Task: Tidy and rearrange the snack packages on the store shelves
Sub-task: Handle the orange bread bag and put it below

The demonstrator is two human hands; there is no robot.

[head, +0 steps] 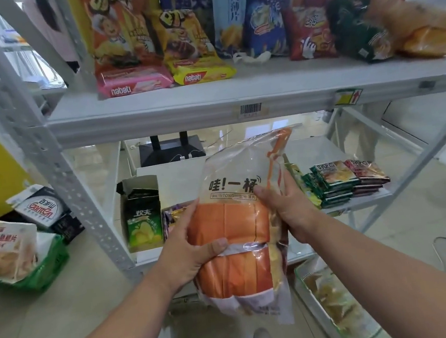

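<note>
Before the lower shelf [325, 149], left hand [189, 245] and right hand [284, 209] are both gripping the big bag [239, 222], probably steadying it for placing.

The white metal shelving unit [57, 165] carries two visible levels. On the upper shelf [153, 101], a pink nabati pack [134, 85] and a yellow nabati pack [202, 74] lie flat near the front edge at the left. Behind them, upright snack bags [263, 22] stand in a row toward the right end.

On the lower shelf [178, 179], an opened green chip carton [141, 214] stands at the left end. Stacked small packets [348, 179] lie at the right end.

On the tiled floor [65, 311], left of the unit, sits a green basket [47, 269].
</note>
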